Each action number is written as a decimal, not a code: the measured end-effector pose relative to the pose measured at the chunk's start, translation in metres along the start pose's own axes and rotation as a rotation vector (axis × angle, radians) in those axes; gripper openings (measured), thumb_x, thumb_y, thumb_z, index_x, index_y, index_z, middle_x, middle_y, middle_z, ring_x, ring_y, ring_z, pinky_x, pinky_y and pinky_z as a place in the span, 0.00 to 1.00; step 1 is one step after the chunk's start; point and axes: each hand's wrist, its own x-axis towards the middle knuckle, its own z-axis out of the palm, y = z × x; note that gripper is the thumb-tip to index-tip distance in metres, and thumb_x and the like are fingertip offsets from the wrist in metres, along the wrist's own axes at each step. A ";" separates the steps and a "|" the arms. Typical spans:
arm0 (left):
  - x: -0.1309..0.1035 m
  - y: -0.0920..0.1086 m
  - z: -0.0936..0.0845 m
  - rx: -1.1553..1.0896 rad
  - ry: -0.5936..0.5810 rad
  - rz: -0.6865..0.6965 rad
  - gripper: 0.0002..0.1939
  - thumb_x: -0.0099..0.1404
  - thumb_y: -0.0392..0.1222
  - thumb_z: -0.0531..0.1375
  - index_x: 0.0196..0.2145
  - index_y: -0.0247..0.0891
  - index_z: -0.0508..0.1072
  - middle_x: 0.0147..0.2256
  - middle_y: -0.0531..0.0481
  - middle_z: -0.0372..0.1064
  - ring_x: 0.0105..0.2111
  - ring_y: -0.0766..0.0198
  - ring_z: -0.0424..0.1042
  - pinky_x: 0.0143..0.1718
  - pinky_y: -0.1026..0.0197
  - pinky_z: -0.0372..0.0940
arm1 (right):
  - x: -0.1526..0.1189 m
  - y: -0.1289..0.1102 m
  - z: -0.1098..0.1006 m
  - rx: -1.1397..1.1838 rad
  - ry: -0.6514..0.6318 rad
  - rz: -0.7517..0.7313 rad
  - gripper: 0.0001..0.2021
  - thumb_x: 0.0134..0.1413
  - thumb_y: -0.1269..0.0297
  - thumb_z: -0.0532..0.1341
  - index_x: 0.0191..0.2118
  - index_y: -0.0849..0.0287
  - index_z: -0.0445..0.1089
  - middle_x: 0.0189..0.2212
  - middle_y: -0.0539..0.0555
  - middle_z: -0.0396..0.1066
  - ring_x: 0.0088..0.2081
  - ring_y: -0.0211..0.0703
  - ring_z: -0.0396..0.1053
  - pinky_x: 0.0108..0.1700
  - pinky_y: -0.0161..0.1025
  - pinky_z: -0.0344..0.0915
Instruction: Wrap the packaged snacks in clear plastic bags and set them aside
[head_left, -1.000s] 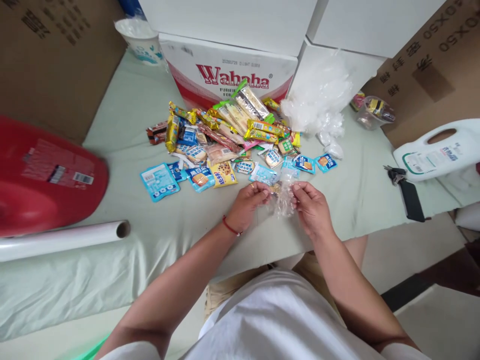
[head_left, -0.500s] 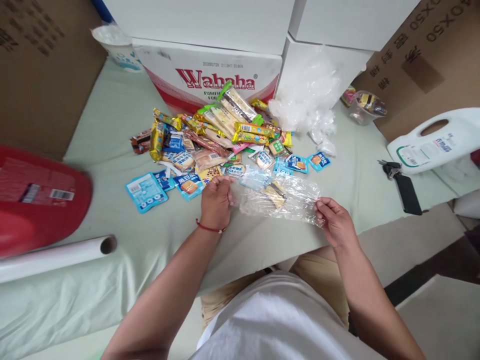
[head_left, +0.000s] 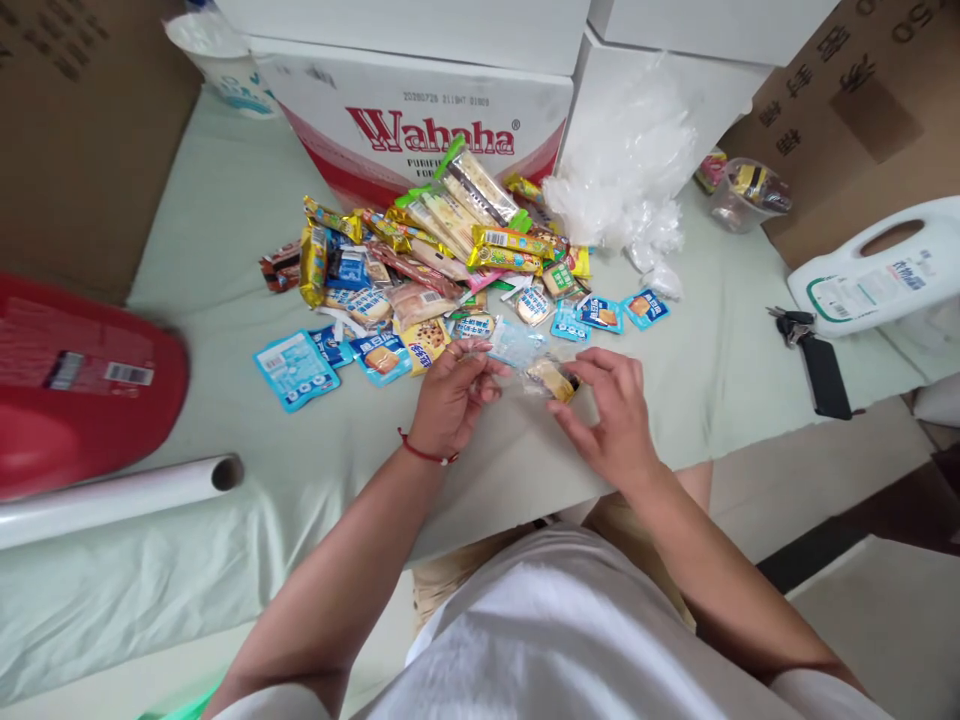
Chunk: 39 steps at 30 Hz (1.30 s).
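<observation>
My left hand point(head_left: 456, 395) pinches the left end of a crinkled clear plastic bag point(head_left: 520, 347), just in front of the snack pile. A small yellow-and-black snack packet point(head_left: 553, 378) lies at the bag's right part. Around that packet's right end, my right hand point(head_left: 619, 415) curves with thumb and forefinger apart; whether the fingertips touch it I cannot tell. Behind both hands is a heap of wrapped snacks point(head_left: 431, 255). Blue snack packets point(head_left: 384, 358) lie along its front edge, close to my left hand.
A Wahaha carton point(head_left: 420, 120) stands behind the heap, beside crumpled clear bags point(head_left: 626, 175). To the right are a clear cup point(head_left: 739, 205), a white jug point(head_left: 877, 270), and keys with a black case point(head_left: 825, 375). A red container point(head_left: 82, 390) and white roll point(head_left: 127, 495) are left.
My right hand has let go of the bag's right end and moved left to the yellow-and-black packet. The bag, stretched out before, is now bunched up. My left hand still grips it.
</observation>
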 end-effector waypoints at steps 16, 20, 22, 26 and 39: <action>-0.013 -0.004 0.003 -0.064 -0.226 0.050 0.28 0.60 0.58 0.70 0.51 0.36 0.74 0.35 0.45 0.81 0.17 0.71 0.63 0.21 0.63 0.57 | 0.019 -0.012 0.024 -0.146 -0.073 0.005 0.05 0.66 0.64 0.64 0.42 0.52 0.78 0.48 0.57 0.77 0.46 0.52 0.67 0.50 0.51 0.62; -0.007 -0.003 0.003 -0.019 -0.105 0.056 0.25 0.60 0.59 0.69 0.44 0.36 0.74 0.32 0.47 0.79 0.18 0.71 0.63 0.18 0.66 0.50 | 0.016 0.001 0.022 0.278 0.059 0.406 0.09 0.64 0.57 0.64 0.35 0.55 0.75 0.29 0.50 0.72 0.33 0.42 0.64 0.38 0.41 0.61; -0.006 -0.006 0.007 0.026 -0.040 0.035 0.22 0.56 0.55 0.72 0.39 0.37 0.73 0.29 0.51 0.76 0.18 0.73 0.61 0.18 0.68 0.47 | 0.014 0.004 0.019 0.506 0.165 0.641 0.11 0.60 0.53 0.66 0.34 0.55 0.74 0.26 0.47 0.68 0.29 0.39 0.60 0.33 0.38 0.58; -0.020 -0.017 0.026 0.122 -0.073 -0.105 0.23 0.54 0.56 0.73 0.35 0.37 0.71 0.29 0.53 0.72 0.21 0.72 0.64 0.19 0.70 0.52 | 0.012 0.002 0.013 0.763 0.329 0.841 0.16 0.53 0.50 0.71 0.31 0.56 0.71 0.26 0.45 0.66 0.25 0.34 0.55 0.29 0.35 0.52; -0.063 -0.039 0.061 -0.133 -0.117 -0.387 0.20 0.48 0.45 0.78 0.29 0.38 0.72 0.33 0.52 0.69 0.36 0.66 0.70 0.38 0.62 0.70 | -0.025 -0.019 0.015 0.819 0.325 0.793 0.13 0.55 0.52 0.71 0.33 0.56 0.72 0.27 0.45 0.67 0.28 0.35 0.59 0.32 0.35 0.58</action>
